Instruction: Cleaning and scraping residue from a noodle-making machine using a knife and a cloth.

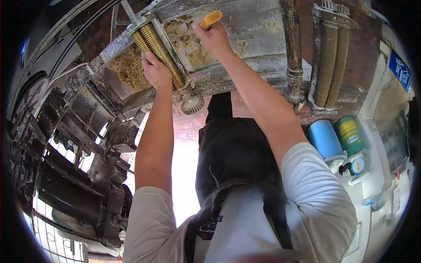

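Observation:
My left hand (157, 70) grips the side of a noodle-cutter unit (159, 52) with grooved brass rollers in a metal frame. Its thumb lies along the rollers. A toothed gear (192, 104) sits at the cutter's lower end. My right hand (213, 37) is up and to the right of the cutter, closed around an orange oval object (211, 19). Only the rounded top of that object shows, so its kind cannot be told. Pale dough scraps (187, 42) lie on the metal surface beneath, between the cutter and my right hand.
Brown crumbs and shreds (128, 70) lie left of the cutter. A second roller unit (330, 62) stands at the right beyond a rusty upright pipe (292, 49). A blue canister (325, 138), a green tin (350, 134) and a dial scale (357, 166) stand lower right. Dark machinery (75, 184) fills the left.

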The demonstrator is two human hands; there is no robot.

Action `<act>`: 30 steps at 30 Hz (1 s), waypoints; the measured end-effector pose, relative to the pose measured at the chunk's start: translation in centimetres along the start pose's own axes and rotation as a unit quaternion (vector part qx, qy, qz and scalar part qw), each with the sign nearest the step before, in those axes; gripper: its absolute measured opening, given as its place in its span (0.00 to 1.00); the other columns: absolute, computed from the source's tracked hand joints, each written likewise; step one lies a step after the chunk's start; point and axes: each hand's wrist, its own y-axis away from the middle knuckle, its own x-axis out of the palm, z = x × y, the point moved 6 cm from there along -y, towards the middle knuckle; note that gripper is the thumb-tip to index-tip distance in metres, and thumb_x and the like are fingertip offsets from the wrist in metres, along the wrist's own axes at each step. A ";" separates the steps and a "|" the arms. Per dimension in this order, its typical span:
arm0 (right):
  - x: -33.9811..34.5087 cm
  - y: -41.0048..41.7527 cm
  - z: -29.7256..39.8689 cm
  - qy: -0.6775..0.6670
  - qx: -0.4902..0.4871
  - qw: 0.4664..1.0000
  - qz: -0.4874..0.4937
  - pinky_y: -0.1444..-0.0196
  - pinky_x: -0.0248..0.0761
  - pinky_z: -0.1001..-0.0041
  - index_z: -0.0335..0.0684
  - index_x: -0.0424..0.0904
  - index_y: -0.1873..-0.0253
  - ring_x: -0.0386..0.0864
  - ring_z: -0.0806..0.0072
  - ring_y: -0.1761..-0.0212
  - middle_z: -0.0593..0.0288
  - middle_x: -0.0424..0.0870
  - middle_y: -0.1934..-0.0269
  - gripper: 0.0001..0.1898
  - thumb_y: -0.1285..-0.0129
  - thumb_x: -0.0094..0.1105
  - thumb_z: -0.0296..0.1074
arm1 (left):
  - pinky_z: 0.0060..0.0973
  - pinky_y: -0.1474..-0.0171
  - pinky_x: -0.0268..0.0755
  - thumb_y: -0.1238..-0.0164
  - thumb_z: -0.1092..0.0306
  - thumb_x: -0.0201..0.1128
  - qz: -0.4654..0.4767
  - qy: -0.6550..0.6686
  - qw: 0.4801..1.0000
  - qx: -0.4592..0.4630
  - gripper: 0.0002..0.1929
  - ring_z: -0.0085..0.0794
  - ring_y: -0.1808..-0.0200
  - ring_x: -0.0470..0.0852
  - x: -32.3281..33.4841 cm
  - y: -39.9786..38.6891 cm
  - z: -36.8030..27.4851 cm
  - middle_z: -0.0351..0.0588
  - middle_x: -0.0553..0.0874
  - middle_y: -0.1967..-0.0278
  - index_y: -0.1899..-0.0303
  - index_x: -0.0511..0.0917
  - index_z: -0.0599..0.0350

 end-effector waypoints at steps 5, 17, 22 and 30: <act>-3.8 2.3 3.8 0.042 -0.099 0.993 -0.055 0.60 0.77 0.72 0.37 0.81 0.55 0.84 0.72 0.66 0.59 0.85 0.68 0.15 0.36 0.71 0.42 | 0.45 0.40 0.69 0.19 0.44 0.43 -0.011 -0.014 1.000 0.015 0.32 0.62 0.43 0.79 -0.5 0.4 -0.5 0.67 0.82 0.44 0.37 0.74 0.68; -6.1 1.7 16.7 -0.154 -0.153 0.976 0.020 0.63 0.75 0.77 0.40 0.80 0.58 0.82 0.80 0.66 0.64 0.83 0.67 0.06 0.35 0.66 0.33 | 0.46 0.42 0.70 0.19 0.45 0.43 -0.013 -0.001 1.000 0.007 0.31 0.62 0.44 0.80 -0.5 0.1 -0.2 0.66 0.83 0.46 0.38 0.75 0.68; -2.9 -0.5 14.7 -0.234 -0.104 0.964 0.068 0.63 0.72 0.76 0.40 0.79 0.58 0.78 0.80 0.66 0.66 0.80 0.67 0.06 0.34 0.64 0.34 | 0.45 0.40 0.69 0.19 0.45 0.42 -0.019 -0.007 1.000 0.024 0.32 0.61 0.43 0.79 0.1 -0.4 0.6 0.67 0.82 0.44 0.37 0.74 0.68; -3.6 -3.2 18.0 -0.067 -0.123 0.986 0.090 0.62 0.74 0.69 0.38 0.78 0.57 0.81 0.69 0.66 0.60 0.81 0.68 0.10 0.36 0.64 0.38 | 0.45 0.38 0.69 0.20 0.43 0.42 -0.008 -0.010 1.000 -0.003 0.33 0.61 0.41 0.78 -0.5 -0.2 0.2 0.66 0.81 0.42 0.36 0.74 0.67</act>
